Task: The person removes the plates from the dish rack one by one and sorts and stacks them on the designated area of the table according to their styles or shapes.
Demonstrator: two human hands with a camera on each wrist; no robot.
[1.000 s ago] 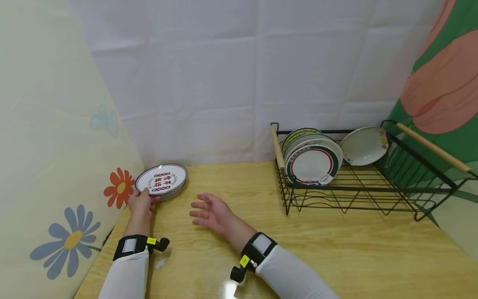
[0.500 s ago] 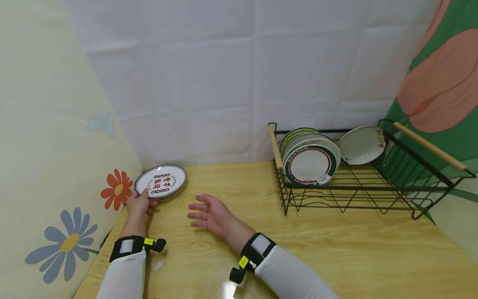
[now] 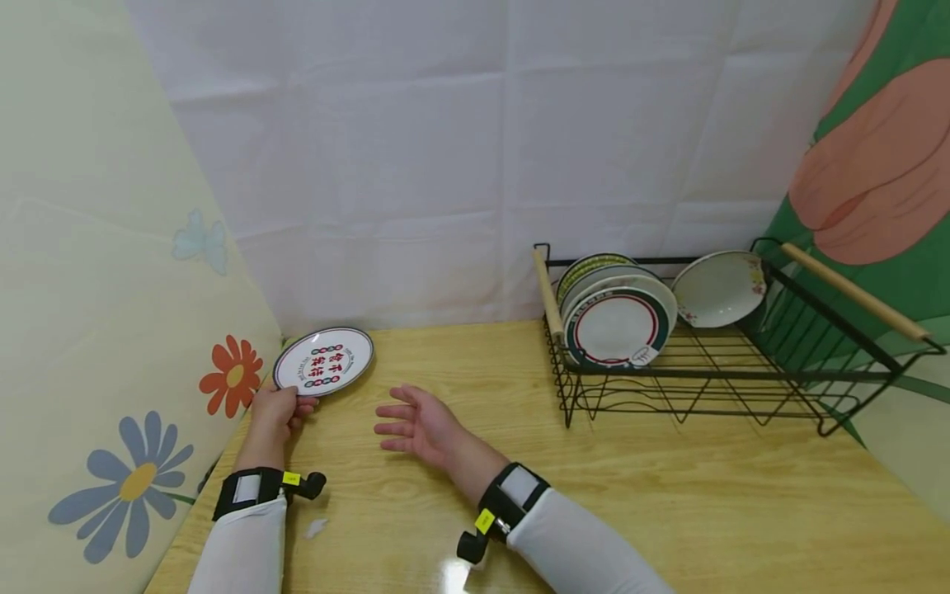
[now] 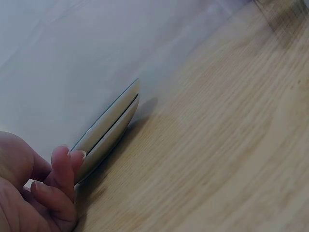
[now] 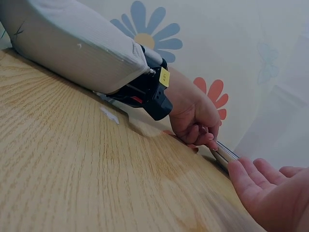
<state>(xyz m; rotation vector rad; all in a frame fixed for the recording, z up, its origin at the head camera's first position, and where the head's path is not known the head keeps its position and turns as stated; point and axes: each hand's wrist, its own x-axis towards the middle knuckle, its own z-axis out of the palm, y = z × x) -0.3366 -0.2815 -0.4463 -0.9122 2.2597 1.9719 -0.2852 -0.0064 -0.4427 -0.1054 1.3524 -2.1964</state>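
In the head view, a white oval-looking plate (image 3: pixel 323 363) with a dark rim and red characters lies at the back left of the table. The left wrist view shows it side-on as the upper of two stacked plates, above a lower plate (image 4: pixel 108 142). My left hand (image 3: pixel 276 410) pinches the upper plate's near-left rim, the thumb at the top edge and fingertips at its side by the gap between the plates. My right hand (image 3: pixel 421 425) holds nothing; its fingers are extended, apart from the plates and to their right.
A black wire dish rack (image 3: pixel 712 375) with wooden handles stands at the right. Several plates (image 3: pixel 619 326) lean upright at its left end, and a flower-patterned dish (image 3: pixel 720 289) leans farther right. A white scrap (image 3: pixel 315 528) lies on the wooden table (image 3: pixel 475 363). Cloth walls stand behind and left.
The upper plate has come down onto the lower one and shifted slightly right. My left thumb has slid back from the plate's face toward its rim. My right hand stays nearly still.
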